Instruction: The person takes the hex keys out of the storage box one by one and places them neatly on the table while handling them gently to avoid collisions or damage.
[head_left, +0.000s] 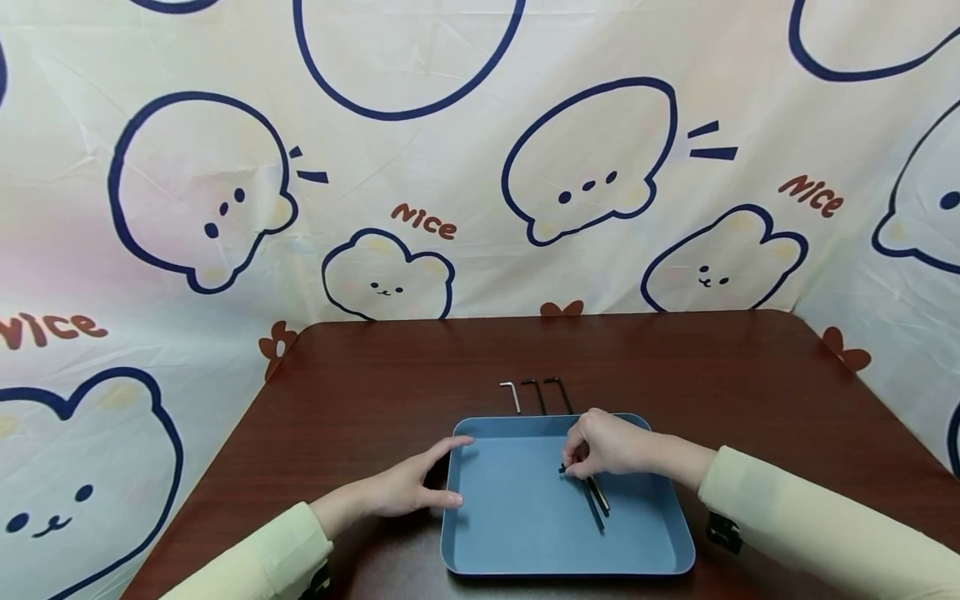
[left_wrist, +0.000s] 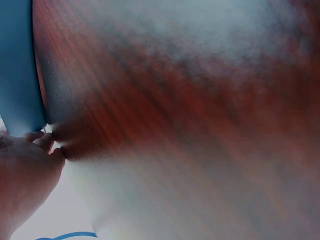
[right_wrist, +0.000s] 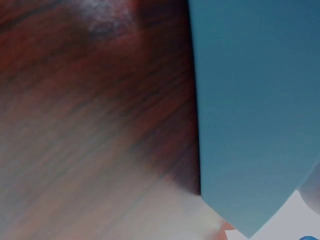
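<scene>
Over the shallow blue rectangular tray (head_left: 517, 537), I saw the person's right hand (head_left: 609, 442) pinching a thin black L-shaped metal key (head_left: 594, 508), with another dark rod (head_left: 602, 497) close beside it. The left hand (head_left: 408, 485), fingers loosely spread, met the tray's left rim. Beyond, one silver key (head_left: 515, 397) and two black keys (head_left: 539, 397) lay on the brown wooden bench (head_left: 390, 375).

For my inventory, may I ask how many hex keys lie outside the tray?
3, all behind the tray: a silver key at left, one black key in the middle, another black key at right. The tray could hide others.
</scene>
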